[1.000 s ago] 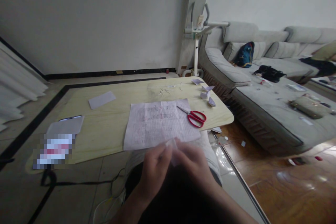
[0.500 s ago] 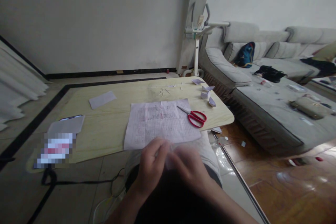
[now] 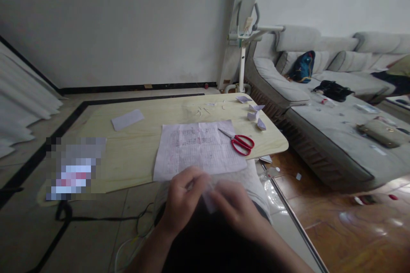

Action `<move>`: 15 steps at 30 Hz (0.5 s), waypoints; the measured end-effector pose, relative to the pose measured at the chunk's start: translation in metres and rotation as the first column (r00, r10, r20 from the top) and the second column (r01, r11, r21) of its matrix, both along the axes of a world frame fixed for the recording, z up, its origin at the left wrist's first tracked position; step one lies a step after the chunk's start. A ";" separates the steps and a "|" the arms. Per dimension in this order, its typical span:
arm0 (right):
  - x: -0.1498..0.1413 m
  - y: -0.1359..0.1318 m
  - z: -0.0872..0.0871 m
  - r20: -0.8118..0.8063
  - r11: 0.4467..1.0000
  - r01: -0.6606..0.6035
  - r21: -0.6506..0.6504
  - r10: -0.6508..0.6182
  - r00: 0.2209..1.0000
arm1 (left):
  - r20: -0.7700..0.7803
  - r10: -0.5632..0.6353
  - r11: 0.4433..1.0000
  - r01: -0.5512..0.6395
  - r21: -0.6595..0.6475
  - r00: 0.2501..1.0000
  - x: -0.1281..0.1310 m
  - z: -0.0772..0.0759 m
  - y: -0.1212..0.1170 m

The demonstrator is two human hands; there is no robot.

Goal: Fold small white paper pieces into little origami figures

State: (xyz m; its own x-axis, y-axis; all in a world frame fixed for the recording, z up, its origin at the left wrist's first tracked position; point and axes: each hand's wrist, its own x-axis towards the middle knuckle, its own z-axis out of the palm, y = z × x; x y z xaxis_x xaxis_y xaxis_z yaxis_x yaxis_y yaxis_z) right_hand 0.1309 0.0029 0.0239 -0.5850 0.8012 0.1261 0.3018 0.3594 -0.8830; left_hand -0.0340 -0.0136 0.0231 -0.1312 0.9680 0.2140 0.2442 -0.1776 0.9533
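Observation:
A small piece of white paper [image 3: 209,201] is pinched between my two hands, low over my lap. My left hand [image 3: 186,196] has its fingers closed on the paper's left side. Closed on the other side, my right hand [image 3: 236,204] is somewhat blurred. Fingers cover much of the paper, so its full shape is hidden. Just beyond my hands a large printed sheet [image 3: 192,153] with creases lies at the table's near edge. Red-handled scissors [image 3: 242,144] rest partly on its right side, blades toward the upper left.
Several small folded paper pieces [image 3: 253,116] stand at the table's right end. Thin paper scraps [image 3: 203,111] lie at the back. A blank paper [image 3: 128,120] is on the left of the wooden table [image 3: 134,149], near a pixelated area. A grey sofa [image 3: 323,136] stands to the right.
More of the white paper shows between my hands, tilted downward. Both hands stay close together on it. The view has shifted slightly, moving the table a little rightward in the picture.

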 end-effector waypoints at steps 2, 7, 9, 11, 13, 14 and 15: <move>0.001 0.001 -0.002 -0.006 1.000 0.006 0.019 -0.006 1.000 | 0.031 0.037 0.999 -0.036 -0.015 0.999 0.001 0.000 0.001; 0.004 0.000 -0.010 -0.120 0.993 0.098 0.063 -0.090 0.989 | 0.157 0.008 0.996 0.006 -0.086 0.988 0.005 0.003 0.000; 0.004 -0.001 -0.013 -0.164 0.990 0.129 0.055 -0.118 0.979 | 0.128 -0.024 0.997 0.034 -0.073 0.991 0.008 0.007 -0.002; 0.004 -0.001 -0.014 -0.168 0.989 0.135 0.060 -0.123 0.978 | 0.077 -0.013 1.000 0.014 -0.022 0.997 0.010 0.010 -0.005; 0.003 0.000 -0.014 -0.137 0.986 0.124 0.114 -0.109 0.985 | 0.043 0.034 0.999 -0.035 0.030 0.999 0.012 0.013 -0.006; 0.002 0.000 -0.013 -0.116 0.982 0.115 0.151 -0.098 0.988 | 0.032 0.055 0.997 -0.056 0.046 0.998 0.012 0.013 -0.007; 0.002 0.000 -0.013 -0.093 0.978 0.101 0.183 -0.085 0.992 | 0.024 0.065 0.996 -0.067 0.051 0.998 0.012 0.013 -0.007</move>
State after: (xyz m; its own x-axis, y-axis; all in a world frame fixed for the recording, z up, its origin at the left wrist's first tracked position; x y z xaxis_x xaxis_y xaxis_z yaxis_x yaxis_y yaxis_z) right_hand 0.1332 0.0028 0.0112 -0.4898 0.8091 0.3248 0.2691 0.4947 -0.8264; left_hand -0.0223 -0.0210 0.0361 -0.1998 0.9448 0.2597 0.2353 -0.2110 0.9487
